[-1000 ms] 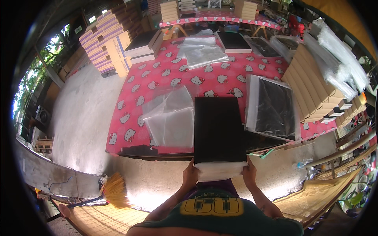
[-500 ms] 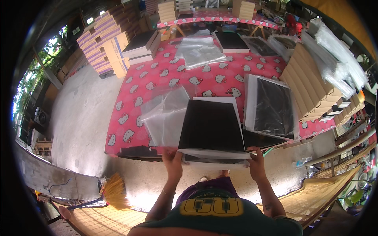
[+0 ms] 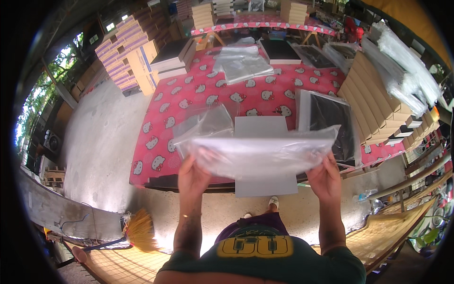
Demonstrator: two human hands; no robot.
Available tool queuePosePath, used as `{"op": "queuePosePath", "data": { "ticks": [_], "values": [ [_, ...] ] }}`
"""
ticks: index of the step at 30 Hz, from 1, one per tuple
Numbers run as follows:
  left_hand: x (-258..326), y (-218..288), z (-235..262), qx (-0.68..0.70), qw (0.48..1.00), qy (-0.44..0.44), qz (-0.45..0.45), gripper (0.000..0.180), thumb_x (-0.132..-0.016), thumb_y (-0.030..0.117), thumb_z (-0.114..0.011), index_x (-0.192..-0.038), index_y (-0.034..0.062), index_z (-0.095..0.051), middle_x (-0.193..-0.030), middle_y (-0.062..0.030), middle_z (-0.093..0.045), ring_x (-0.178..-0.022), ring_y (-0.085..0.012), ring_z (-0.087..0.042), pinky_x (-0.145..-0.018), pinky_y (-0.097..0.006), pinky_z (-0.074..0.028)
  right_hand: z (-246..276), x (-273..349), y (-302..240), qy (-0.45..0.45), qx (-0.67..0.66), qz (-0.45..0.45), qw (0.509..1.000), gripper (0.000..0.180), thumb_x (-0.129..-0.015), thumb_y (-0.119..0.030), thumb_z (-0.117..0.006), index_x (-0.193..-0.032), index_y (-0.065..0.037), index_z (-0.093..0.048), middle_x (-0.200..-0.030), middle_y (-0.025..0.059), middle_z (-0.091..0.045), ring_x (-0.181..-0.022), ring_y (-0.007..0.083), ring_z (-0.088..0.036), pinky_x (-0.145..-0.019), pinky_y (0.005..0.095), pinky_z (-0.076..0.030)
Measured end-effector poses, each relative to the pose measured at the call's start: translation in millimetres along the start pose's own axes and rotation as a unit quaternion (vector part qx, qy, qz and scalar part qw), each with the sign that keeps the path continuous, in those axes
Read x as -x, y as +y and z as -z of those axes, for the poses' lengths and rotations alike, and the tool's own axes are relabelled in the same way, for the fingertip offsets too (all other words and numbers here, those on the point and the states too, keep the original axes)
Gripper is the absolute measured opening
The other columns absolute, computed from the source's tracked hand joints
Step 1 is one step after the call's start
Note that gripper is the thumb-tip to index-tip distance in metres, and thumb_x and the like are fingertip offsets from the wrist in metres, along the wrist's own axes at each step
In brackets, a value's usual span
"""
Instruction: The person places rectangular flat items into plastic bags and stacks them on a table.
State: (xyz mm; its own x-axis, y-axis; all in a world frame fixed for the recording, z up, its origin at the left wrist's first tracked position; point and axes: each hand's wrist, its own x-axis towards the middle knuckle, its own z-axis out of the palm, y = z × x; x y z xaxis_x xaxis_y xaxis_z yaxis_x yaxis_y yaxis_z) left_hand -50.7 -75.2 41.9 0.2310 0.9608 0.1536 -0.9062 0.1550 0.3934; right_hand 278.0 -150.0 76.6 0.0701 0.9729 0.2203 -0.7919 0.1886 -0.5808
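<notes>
In front of me, above the near table edge, my left hand [image 3: 194, 173] and my right hand [image 3: 326, 177] hold a clear plastic bag [image 3: 265, 154] by its two sides. The bag is wide and cloudy with glare, and a pale straight edge runs along its top; what is inside cannot be made out. Fingers of both hands are closed around the bag's sides, partly veiled by the film. Beneath it lies a flat grey board [image 3: 261, 126], sticking out past the table edge toward me. Left of the board rest loose clear bags [image 3: 205, 124].
A black panel in plastic [image 3: 326, 120] lies to the right, beside leaning brown cardboard pieces [image 3: 371, 102]. The table [image 3: 189, 102] has a pink patterned cover. Stacked panels [image 3: 172, 59] and more clear bags [image 3: 246, 66] lie farther off. A broom [image 3: 139, 232] is at lower left.
Both hands have risen, lifting the bag off the table and tilting it. The black panel face that lay in front of me no longer shows; the grey board beneath is uncovered.
</notes>
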Motion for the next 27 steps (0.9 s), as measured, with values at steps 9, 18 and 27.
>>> {"op": "queuePosePath", "data": {
  "ticks": [9, 18, 27],
  "values": [
    [-21.0, -78.8, 147.3, -0.020, 0.985, 0.157, 0.061, 0.029, -0.094, 0.019, -0.052, -0.119, 0.0040, -0.053, -0.115, -0.0084, -0.059, -0.106, -0.0217, -0.057, -0.094, -0.040, -0.046, 160.3, 14.3, 90.9, 0.209, -0.014, -0.139, 0.968, 0.030, -0.092, -0.014, -0.055, -0.122, -0.011, -0.055, -0.098, -0.0031, -0.060, -0.085, 0.0103, -0.055, -0.088, 0.0348, -0.046],
    [-2.0, -110.5, 117.8, -0.704, 0.699, 0.072, -0.106, 0.019, -0.094, 0.012, -0.054, -0.110, 0.0022, -0.053, -0.100, -0.0076, -0.060, -0.093, -0.0184, -0.059, -0.080, -0.036, -0.053, 160.9, 11.3, 115.7, 0.281, 0.269, -0.065, 0.919, 0.023, -0.089, -0.016, -0.061, -0.112, -0.013, -0.057, -0.094, -0.0032, -0.057, -0.086, 0.0088, -0.052, -0.077, 0.0272, -0.042],
    [-24.2, -157.0, 10.1, -0.242, 0.969, 0.039, 0.016, 0.013, -0.096, 0.013, -0.051, -0.103, 0.0013, -0.051, -0.102, -0.0103, -0.061, -0.094, -0.0188, -0.064, -0.075, -0.034, -0.058, 106.2, -21.2, 54.1, 0.212, -0.084, 0.113, 0.967, 0.031, -0.093, -0.018, -0.058, -0.120, -0.005, -0.050, -0.118, 0.0085, -0.058, -0.109, 0.0215, -0.056, -0.097, 0.0393, -0.045]
  ]
}}
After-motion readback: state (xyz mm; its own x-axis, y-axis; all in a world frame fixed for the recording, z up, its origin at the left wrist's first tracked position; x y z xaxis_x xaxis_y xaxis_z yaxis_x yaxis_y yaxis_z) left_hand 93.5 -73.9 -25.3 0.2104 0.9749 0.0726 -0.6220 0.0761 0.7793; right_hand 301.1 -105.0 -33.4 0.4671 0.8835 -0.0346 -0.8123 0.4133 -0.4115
